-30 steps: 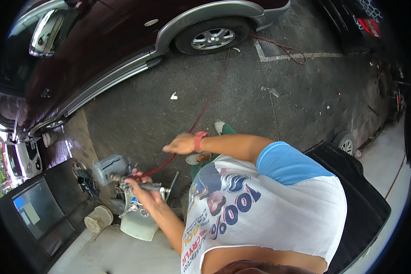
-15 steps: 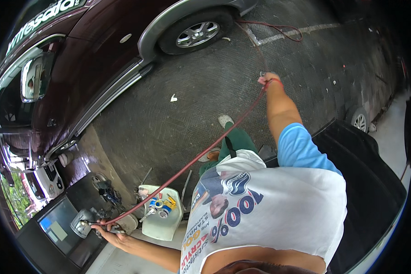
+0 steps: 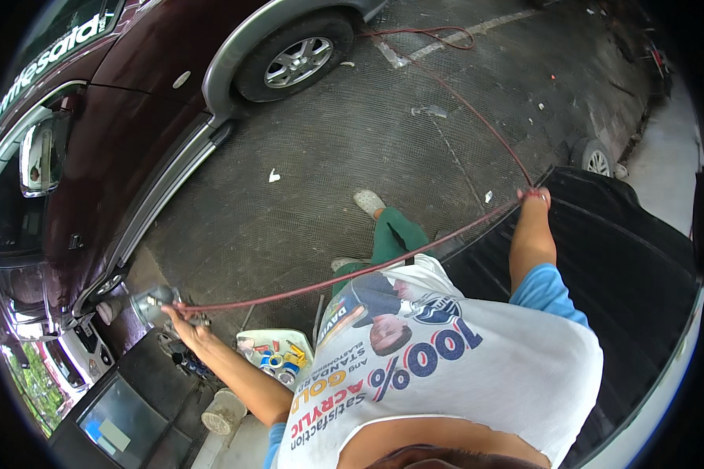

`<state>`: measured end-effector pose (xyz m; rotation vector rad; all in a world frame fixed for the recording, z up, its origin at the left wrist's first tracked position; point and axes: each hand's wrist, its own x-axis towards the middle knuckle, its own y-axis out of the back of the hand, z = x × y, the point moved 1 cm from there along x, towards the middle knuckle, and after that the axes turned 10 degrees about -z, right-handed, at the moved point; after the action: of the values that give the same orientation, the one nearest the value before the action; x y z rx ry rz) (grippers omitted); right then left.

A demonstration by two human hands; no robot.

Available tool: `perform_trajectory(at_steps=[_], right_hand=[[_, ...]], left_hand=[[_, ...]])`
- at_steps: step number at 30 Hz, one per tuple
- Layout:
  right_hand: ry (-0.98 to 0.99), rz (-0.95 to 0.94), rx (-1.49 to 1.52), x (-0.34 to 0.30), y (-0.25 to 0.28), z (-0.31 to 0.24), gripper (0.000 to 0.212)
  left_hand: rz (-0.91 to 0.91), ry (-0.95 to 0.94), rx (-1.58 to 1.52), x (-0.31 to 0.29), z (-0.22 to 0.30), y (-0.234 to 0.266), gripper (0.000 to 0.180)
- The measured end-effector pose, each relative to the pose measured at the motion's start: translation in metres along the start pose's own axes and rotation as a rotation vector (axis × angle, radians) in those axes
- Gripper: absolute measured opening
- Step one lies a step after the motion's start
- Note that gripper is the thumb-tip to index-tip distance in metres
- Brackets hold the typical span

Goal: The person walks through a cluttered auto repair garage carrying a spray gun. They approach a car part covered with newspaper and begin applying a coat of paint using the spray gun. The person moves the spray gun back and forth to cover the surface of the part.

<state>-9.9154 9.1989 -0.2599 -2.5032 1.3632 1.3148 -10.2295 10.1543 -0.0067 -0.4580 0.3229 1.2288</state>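
My left hand (image 3: 188,328) is closed round a spray gun with a silvery cup (image 3: 153,303), held out at the left beside the maroon car. From the gun, a red air hose (image 3: 297,293) runs across the front of my body. At the right, my right hand (image 3: 536,197) grips this hose, slightly blurred, above a black panel-like surface (image 3: 626,258). Beyond that hand the hose drops to the dark floor and runs away toward the car's front wheel (image 3: 299,62).
The maroon car (image 3: 145,70) fills the upper left. A pale plastic chair (image 3: 249,338) holds tape rolls and small items, near a whitish bucket (image 3: 225,412). Another wheel (image 3: 598,162) shows at the right. A hose loop (image 3: 471,39) lies on the far floor.
My right hand has swung right and nearer, carrying the hose with it over the black surface. The left hand and spray gun have risen in the view. The view itself has shifted somewhat.
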Motion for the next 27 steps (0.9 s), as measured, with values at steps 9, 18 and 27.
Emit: perform_trajectory(at_steps=[9, 18, 27], right_hand=[[0.371, 1.194, 0.680, -0.295, 0.270, -0.053, 0.031], [1.443, 1.814, 0.775, -0.425, 0.474, -0.144, 0.010], [0.839, 1.273, 0.590, -0.254, 0.294, -0.033, 0.028]], left_hand=[[-0.217, 0.205, 0.251, -0.040, -0.126, -0.117, 0.062], [-0.508, 0.466, -0.244, -0.076, -0.175, -0.090, 0.026], [-0.282, 0.171, -0.255, 0.039, -0.084, 0.068, 0.033]])
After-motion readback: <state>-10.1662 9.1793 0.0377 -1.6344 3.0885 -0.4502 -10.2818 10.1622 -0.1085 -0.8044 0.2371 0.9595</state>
